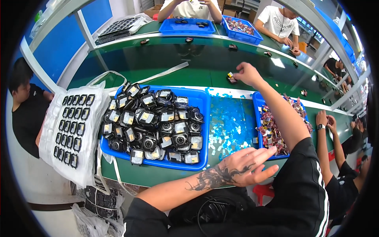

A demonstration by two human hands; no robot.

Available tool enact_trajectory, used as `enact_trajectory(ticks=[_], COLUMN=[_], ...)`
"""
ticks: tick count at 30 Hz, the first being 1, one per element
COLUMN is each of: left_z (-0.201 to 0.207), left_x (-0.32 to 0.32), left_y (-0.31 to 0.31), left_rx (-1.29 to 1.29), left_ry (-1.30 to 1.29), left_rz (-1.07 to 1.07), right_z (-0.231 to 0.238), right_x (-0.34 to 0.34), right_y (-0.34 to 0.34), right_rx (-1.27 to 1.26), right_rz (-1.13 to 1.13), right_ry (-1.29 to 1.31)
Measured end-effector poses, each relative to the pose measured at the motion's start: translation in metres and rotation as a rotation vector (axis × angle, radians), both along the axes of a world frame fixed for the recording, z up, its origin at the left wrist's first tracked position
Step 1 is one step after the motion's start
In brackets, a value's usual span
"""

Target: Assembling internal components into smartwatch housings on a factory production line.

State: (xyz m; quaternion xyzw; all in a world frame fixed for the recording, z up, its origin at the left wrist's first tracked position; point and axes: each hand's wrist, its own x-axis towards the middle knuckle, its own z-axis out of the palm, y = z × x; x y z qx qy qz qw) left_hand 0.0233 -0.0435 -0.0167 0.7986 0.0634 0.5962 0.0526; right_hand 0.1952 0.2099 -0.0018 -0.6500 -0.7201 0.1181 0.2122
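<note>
My right hand (248,74) reaches out over the green belt (158,63). Its fingers are bent together at the edge of a small dark watch case (231,78) with a yellow and white label. My left hand (250,168) hovers palm down at the bench's near edge, fingers stretched and apart, with nothing visible in them. Just beyond its fingertips stands a blue bin (257,114) full of small red and pink parts with thin wires (272,130). To the left, a blue tray (205,146) is heaped with black watch cases (148,118), many with pale labels.
Blue and white film scraps (231,122) litter the bench between tray and bin. A white padded sheet (51,130) at the left carries rows of black frames. Several watch parts (189,40) lie along the belt. Co-workers sit across and at both sides; metal posts (85,27) frame the bench.
</note>
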Motion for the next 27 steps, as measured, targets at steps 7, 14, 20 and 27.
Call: enact_trajectory(ticks=[7, 14, 20, 27], left_z=[-0.002, 0.006, 0.023, 0.024], left_x=[-0.004, -0.028, -0.038, -0.017], left_y=[0.0, 0.019, 0.039, 0.033], left_rx=[0.213, 0.11, -0.305, -1.226], left_ry=[-0.043, -0.17, -0.435, -0.248], left_rz=[-0.138, 0.293, 0.624, -0.209], right_z=[0.003, 0.006, 0.028, 0.046], right_x=[-0.15, -0.134, -0.096, -0.037], right_y=[-0.093, -0.114, -0.146, -0.196], right_rx=[0.188, 0.181, 0.066, -0.183], right_rz=[0.839, 0.655, 0.429, 0.243], right_ry=[-0.063, 0.081, 0.44, 0.782])
